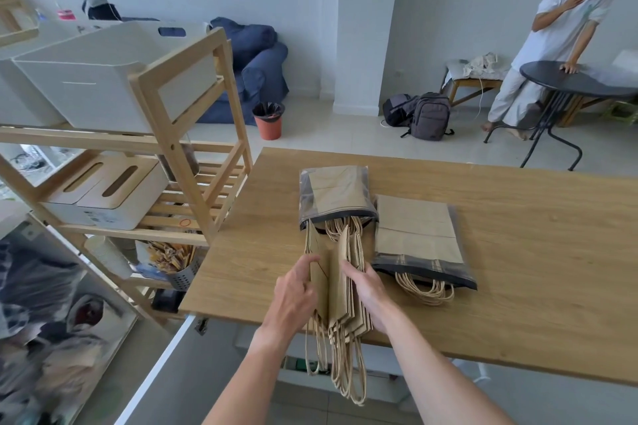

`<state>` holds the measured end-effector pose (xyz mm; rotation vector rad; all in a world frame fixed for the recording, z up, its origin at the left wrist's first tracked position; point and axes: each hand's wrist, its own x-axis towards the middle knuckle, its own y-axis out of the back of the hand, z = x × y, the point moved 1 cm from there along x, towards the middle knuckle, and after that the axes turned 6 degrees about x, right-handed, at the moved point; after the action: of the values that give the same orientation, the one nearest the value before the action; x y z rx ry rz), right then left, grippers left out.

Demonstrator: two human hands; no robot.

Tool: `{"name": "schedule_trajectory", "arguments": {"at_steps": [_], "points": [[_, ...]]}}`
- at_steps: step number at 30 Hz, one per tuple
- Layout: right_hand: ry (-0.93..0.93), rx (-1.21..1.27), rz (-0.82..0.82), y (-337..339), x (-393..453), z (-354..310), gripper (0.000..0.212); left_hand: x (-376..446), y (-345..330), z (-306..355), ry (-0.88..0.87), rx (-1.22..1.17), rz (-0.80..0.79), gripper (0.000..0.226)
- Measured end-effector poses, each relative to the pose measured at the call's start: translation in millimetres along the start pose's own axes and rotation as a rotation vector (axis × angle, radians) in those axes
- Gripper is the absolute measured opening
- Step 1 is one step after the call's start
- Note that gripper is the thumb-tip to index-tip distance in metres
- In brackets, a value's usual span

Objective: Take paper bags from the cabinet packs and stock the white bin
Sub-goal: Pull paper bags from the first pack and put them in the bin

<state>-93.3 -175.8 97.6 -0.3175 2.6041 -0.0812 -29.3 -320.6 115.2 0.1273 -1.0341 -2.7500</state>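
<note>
There, a bundle of brown paper bags [340, 286] stands between the left hand [297, 290] and right hand [367, 290], both pressed flat against its sides on the bench [518, 252].

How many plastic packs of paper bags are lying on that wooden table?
2. One pack lies at the table's middle, with both hands drawing bags out of its open end. The other pack lies right beside it, handles poking out.
</note>
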Motion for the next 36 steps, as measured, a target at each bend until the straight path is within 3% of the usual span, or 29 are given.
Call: {"name": "schedule_trajectory", "arguments": {"at_steps": [4,9,14,17,20,24,26,29,32,33,36], "points": [[-0.027,-0.001,-0.029,-0.8,0.8,-0.4,0.095,-4.6,-1.6,-2.5,0.056,0.004,-0.018,0.032],[-0.045,0.004,-0.041,-4.6,3.6,-2.2,0.098,-9.4,-7.6,-5.7,0.07,0.025,-0.021,0.077],[-0.041,0.034,-0.065,-6.3,5.0,-5.8,0.092,-8.2,-6.3,-1.4,0.019,-0.016,0.054,0.047],[-0.053,0.031,-0.064,-6.8,5.3,-5.0,0.096,-6.3,-9.2,-4.3,-0.009,-0.055,0.08,0.051],[-0.061,0.002,-0.06,-8.5,6.4,-6.1,0.1,-5.9,-12.8,-2.7,-0.013,-0.028,0.06,0.038],[-0.049,-0.017,-0.068,-10.1,7.8,-13.9,0.091,-11.2,-19.8,-1.2,-0.016,0.041,0.02,0.074],[-0.055,-0.033,-0.074,-12.5,7.8,-15.5,0.09,-9.0,-19.8,0.0,-0.021,0.034,0.054,0.062],[-0.092,-0.035,-0.049,-12.9,10.8,-14.3,0.062,-2.3,-19.5,-4.7,-0.022,0.062,0.09,0.049],[-0.1,-0.038,-0.016,-6.5,14.3,-12.5,0.057,-3.5,-20.5,-6.5,-0.026,0.108,0.074,0.038],[-0.094,-0.048,-0.009,-4.4,16.7,-11.9,0.056,-4.8,-20.8,-5.4,-0.011,0.115,0.062,0.04],[-0.074,-0.065,-0.003,-4.4,19.4,-10.7,0.058,-7.2,-23.3,-1.3,0.004,0.117,0.013,0.082]]}}
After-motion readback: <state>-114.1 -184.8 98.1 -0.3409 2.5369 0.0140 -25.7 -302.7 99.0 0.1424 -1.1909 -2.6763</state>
